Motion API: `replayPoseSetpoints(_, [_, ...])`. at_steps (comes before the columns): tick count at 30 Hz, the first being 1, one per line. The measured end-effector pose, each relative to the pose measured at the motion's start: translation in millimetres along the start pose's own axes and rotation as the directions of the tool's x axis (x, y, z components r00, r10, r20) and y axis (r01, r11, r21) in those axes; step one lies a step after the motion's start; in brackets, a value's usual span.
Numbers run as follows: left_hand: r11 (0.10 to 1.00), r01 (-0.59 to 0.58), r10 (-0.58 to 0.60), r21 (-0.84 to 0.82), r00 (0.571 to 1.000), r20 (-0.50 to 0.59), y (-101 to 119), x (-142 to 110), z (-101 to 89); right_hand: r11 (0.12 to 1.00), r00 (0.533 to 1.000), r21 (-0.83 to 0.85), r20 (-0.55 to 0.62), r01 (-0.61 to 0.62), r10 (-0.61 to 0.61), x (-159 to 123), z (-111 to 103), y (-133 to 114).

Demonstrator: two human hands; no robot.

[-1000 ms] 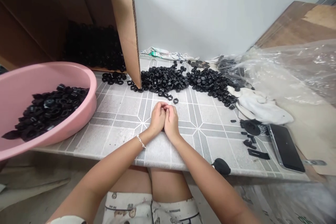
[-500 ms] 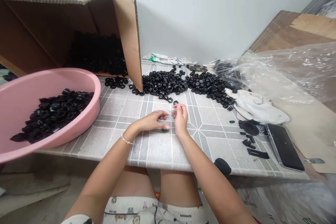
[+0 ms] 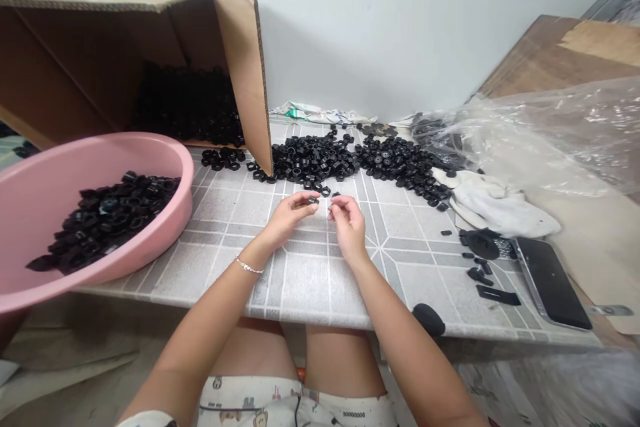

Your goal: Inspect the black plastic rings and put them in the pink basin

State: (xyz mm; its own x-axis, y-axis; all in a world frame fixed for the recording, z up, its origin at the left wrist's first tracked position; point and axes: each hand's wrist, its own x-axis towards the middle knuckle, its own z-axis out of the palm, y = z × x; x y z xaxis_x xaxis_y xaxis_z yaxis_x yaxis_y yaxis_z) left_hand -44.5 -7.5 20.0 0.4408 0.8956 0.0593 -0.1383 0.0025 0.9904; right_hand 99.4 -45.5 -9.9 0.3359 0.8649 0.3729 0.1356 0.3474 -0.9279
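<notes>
My left hand (image 3: 286, 219) pinches a small black plastic ring (image 3: 313, 200) between thumb and fingertips, just above the table. Close by on the right, my right hand (image 3: 349, 225) has its thumb and fingers drawn together; a tiny dark bit shows at the tips, too small to name. Another black ring (image 3: 325, 191) lies on the table just beyond the hands. Behind it spreads a heap of black rings (image 3: 313, 159). Beside that, to the right, is a pile of small round black parts (image 3: 395, 159).
A pink basin (image 3: 186, 180) with black parts stands at the left, before a cardboard box (image 3: 243, 73) lying on its side with more inside. At the right are a white glove (image 3: 493, 203), a phone (image 3: 553, 283), loose black pieces and clear plastic film (image 3: 555, 127).
My hands were clasped together, then parted, the left low over a black ring on the table. Now the left has lifted that ring, and the right's fingers have drawn together.
</notes>
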Motion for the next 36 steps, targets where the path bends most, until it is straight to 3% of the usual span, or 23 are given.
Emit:
replayPoseSetpoints(3, [0.963,0.084,-0.092,-0.257,0.996,-0.021,-3.4,0.4,4.2,0.957,0.969,-0.173,0.13,0.231,-0.21,-7.5,2.5,-4.8])
replayPoseSetpoints(7, [0.957,0.139,-0.14,-0.253,0.99,0.015,-6.5,-0.4,6.8,0.912,0.949,-0.269,0.147,0.309,-0.278,-8.5,2.4,-3.5])
replayPoseSetpoints(12, [0.974,0.15,-0.146,-0.167,0.989,0.037,-5.2,0.0,3.2,0.936,0.964,-0.242,0.144,0.255,-0.226,-2.3,-4.0,-2.3])
replayPoseSetpoints(17, [0.99,0.078,-0.069,-0.118,0.995,0.077,-4.2,-0.1,3.9,0.963,0.977,-0.215,0.17,0.165,-0.129,-0.1,-6.7,-2.4])
replayPoseSetpoints(23, [0.997,0.04,-0.041,0.064,0.999,0.025,-8.7,0.4,4.0,0.932,0.98,-0.362,0.192,0.028,0.045,-0.5,-9.3,-3.7])
replayPoseSetpoints(26, [0.999,0.033,-0.034,0.032,0.999,0.013,-12.1,1.6,5.5,0.946,0.979,-0.32,0.171,-0.049,0.109,-0.4,-10.2,-4.3])
replayPoseSetpoints(29, [0.998,0.056,-0.057,-0.025,0.998,-0.037,-13.8,1.8,7.6,0.969,0.973,-0.244,0.215,-0.033,0.087,-0.3,-10.4,-3.7])
replayPoseSetpoints(36, [0.996,0.081,-0.084,0.045,0.994,0.075,-9.4,-3.7,11.3,0.946,0.938,-0.292,0.266,-0.141,0.221,-0.7,-10.2,0.0])
